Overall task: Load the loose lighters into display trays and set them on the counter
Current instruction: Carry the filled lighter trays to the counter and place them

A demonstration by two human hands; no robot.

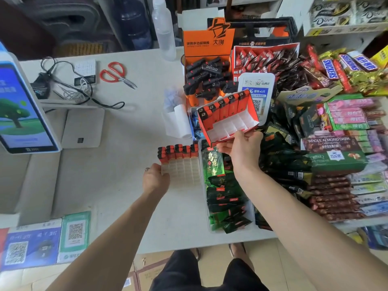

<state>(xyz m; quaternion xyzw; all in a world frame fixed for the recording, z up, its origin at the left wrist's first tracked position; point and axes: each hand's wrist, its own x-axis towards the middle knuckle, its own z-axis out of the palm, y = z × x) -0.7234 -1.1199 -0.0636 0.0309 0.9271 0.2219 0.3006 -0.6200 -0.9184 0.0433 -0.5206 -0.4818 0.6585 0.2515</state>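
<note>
My right hand (241, 149) grips the near edge of a red cardboard display tray (245, 114) and holds it tilted above the counter. One row of red lighters (222, 109) stands along the tray's far side; its white dividers in front are bare. My left hand (156, 178) holds the near left corner of a clear plastic grid tray (182, 170) lying on the white counter (130, 181). A row of red and black lighters (177, 152) fills the far end of that grid tray.
An orange display box of black torch lighters (206, 76) stands behind the trays. Snack packs and chocolate bars (327, 127) crowd the right side. A clear bin of green packets (224, 192) lies beside the grid tray. Red scissors (115, 74) and a payment terminal (23, 110) sit left.
</note>
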